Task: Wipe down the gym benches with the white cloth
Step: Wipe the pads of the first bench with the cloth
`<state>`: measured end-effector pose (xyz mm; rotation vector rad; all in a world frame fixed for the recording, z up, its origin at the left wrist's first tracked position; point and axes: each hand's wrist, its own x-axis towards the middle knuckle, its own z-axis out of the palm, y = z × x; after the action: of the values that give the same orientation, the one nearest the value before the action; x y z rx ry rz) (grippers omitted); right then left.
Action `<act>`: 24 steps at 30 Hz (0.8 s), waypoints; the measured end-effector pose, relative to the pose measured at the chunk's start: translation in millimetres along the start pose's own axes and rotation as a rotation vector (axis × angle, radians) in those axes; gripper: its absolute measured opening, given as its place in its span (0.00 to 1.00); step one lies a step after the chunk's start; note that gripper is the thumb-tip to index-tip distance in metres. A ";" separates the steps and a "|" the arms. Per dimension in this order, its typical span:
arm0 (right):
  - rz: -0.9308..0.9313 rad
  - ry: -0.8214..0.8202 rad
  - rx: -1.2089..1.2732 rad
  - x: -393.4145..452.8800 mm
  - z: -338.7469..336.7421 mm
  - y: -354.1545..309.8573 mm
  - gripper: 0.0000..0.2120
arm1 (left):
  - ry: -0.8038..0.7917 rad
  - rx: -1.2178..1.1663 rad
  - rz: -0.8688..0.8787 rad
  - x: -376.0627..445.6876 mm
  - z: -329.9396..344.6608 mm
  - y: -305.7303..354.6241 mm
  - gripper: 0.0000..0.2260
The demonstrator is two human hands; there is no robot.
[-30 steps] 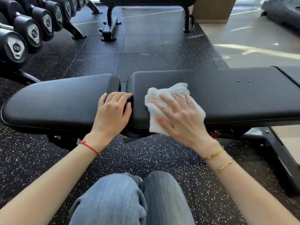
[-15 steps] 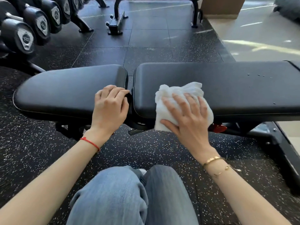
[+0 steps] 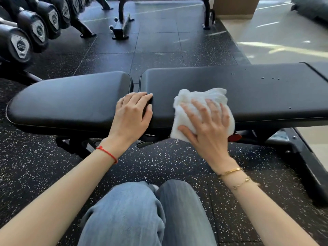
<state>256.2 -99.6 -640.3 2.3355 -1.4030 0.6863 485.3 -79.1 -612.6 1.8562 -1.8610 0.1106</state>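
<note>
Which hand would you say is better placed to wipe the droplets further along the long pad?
Probably the right hand: it already presses the white cloth on the long pad, nearer the droplets; the left hand holds none.

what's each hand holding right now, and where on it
Right hand presses the white cloth flat at its near side, on the bench pad. Left hand holds nothing, resting at the pad gap.

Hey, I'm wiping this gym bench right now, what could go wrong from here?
The droplets farther right on the back pad may get missed, since the white cloth sits near its left end. The left hand has fingertips in the gap beside the seat pad; they might get pinched if the pads shift.
</note>
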 end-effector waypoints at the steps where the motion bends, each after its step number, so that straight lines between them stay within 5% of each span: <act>1: -0.042 -0.005 -0.007 1.1 1.7 -12.3 0.27 | -0.007 -0.003 -0.002 1.2 0.8 2.7 0.17; 6: -0.206 -0.015 -0.043 -3.3 5.8 2.7 0.28 | -0.006 -0.020 -0.004 8.5 1.3 5.5 0.15; 10: -0.061 -0.063 -0.056 -16.9 -6.4 53.0 0.28 | 0.008 -0.048 -0.011 11.4 0.8 7.1 0.14; 18: -0.161 -0.160 0.041 0.1 -6.3 3.8 0.27 | -0.022 -0.066 -0.084 23.7 6.1 17.0 0.15; 22: 0.006 -0.176 0.121 20.0 -19.2 49.3 0.24 | -0.061 -0.030 -0.134 40.5 8.6 16.3 0.16; 24: 0.092 -0.339 0.116 50.7 -18.1 73.5 0.25 | -0.070 -0.026 -0.174 52.2 12.1 13.3 0.17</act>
<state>207.0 -161.1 -594.5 2.5831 -1.6606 0.4170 472.2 -130.8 -598.3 2.0171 -1.7285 -0.0393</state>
